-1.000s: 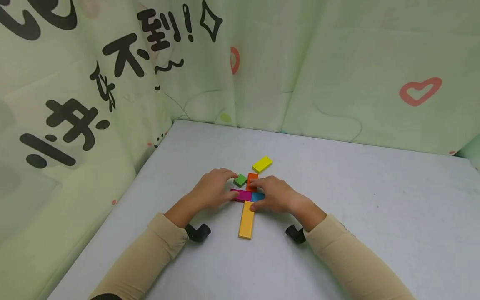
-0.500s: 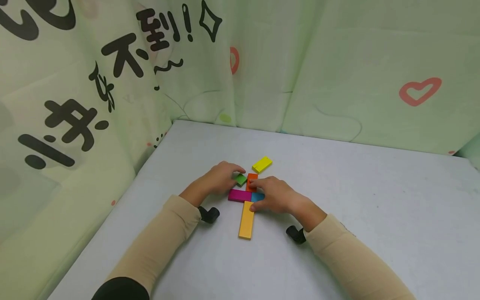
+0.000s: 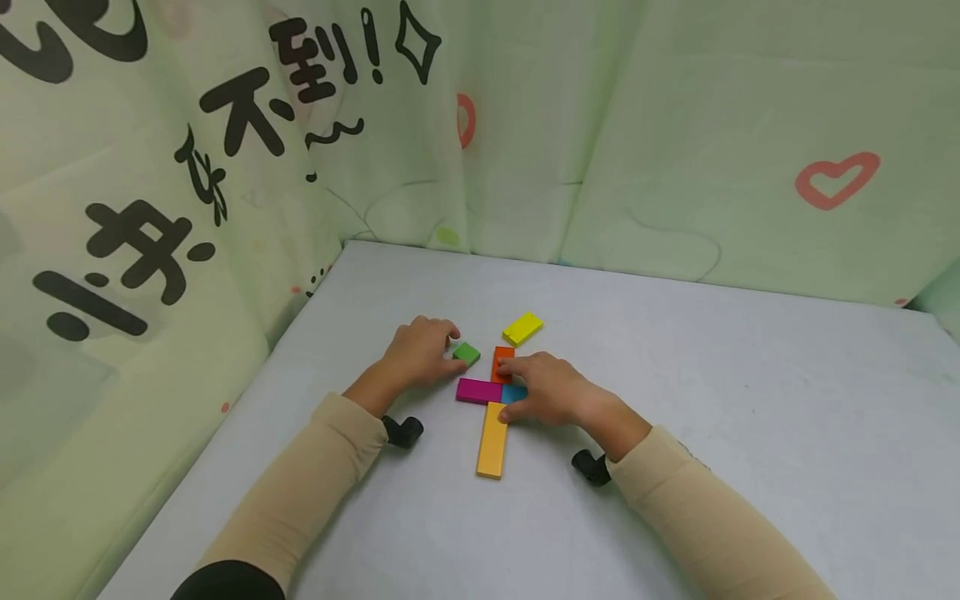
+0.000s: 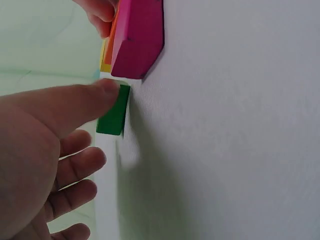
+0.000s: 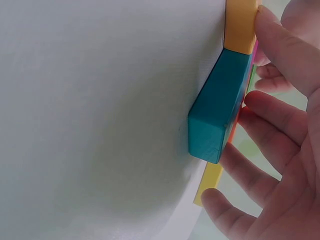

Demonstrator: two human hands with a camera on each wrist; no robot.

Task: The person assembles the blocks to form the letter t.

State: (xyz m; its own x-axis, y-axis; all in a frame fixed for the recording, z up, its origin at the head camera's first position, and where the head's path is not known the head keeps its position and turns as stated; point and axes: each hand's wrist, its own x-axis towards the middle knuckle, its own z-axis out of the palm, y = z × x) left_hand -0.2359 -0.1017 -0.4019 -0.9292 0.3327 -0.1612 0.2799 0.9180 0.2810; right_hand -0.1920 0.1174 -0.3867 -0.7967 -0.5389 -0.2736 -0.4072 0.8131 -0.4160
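Note:
The thumb of my left hand (image 3: 422, 352) touches or lies right by a small green block (image 3: 467, 354); the other fingers bend loosely, apart from it. My right hand (image 3: 557, 390) spreads over a blue block (image 3: 513, 393), which it partly hides. Its thumb rests on the upper end of a long orange-yellow block (image 3: 492, 446), while a fingertip lies over a red-orange block (image 3: 502, 365). A magenta block (image 3: 478, 391) lies end to end with the blue one. In the right wrist view, the right fingers are fairly straight beside the blue block (image 5: 217, 110).
A yellow block (image 3: 522, 329) lies at an angle beyond the red-orange one. The white table (image 3: 712, 417) is bordered at the back and left by a pale green printed curtain (image 3: 675, 150). Black camera mounts (image 3: 405, 432) stick out under both wrists.
My left hand left the magenta block, reached over the green block, then drew back left; the green block shifted slightly left, away from the red-orange one. My right hand stayed in place.

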